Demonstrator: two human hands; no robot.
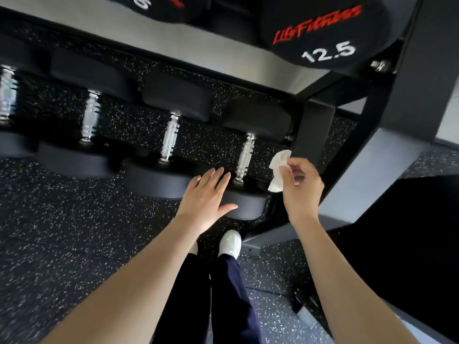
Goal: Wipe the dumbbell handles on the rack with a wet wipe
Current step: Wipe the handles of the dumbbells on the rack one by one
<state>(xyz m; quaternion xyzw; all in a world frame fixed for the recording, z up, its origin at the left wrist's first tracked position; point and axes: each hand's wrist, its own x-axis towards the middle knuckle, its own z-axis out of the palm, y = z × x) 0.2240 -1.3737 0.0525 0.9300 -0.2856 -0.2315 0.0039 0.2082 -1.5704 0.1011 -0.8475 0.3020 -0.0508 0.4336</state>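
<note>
Several black dumbbells with chrome handles lie on the lower rack shelf. The rightmost chrome handle (246, 156) stands just left of the white wet wipe (277, 170). My right hand (301, 187) pinches the crumpled wipe between thumb and fingers, close to that handle but apart from it. My left hand (207, 197) is flat with fingers spread, over the near head of the rightmost dumbbell (246, 204). Further handles sit to the left: the middle handle (170, 136) and a blurred left handle (91, 116).
A 12.5 dumbbell (323, 31) sits on the upper shelf above. The black rack upright (313, 130) stands right behind the wipe. Speckled rubber floor (62, 232) lies below, with my legs and a white shoe (231, 243) near the rack foot.
</note>
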